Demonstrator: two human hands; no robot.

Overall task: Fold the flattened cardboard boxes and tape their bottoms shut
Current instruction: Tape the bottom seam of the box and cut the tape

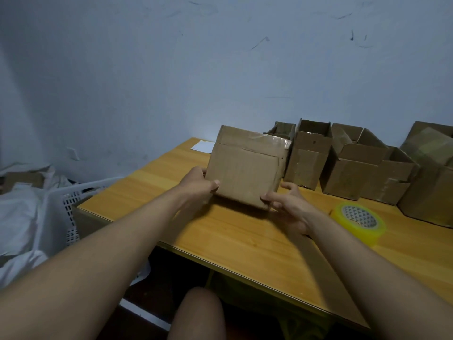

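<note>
Boxes [343,163] and tape roll [359,220] nearby

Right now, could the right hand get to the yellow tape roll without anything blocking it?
Probably yes. The tape roll lies flat on the table just right of the right hand, with bare tabletop between them. But that hand, like the left hand, grips the box and must let go first.

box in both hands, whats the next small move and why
Probably free the right hand and reach for the yellow tape roll lying just beside it on the table. Both hands, the left hand included, grip the folded box at its near corners; whether its flaps are all taped is unclear.
</note>
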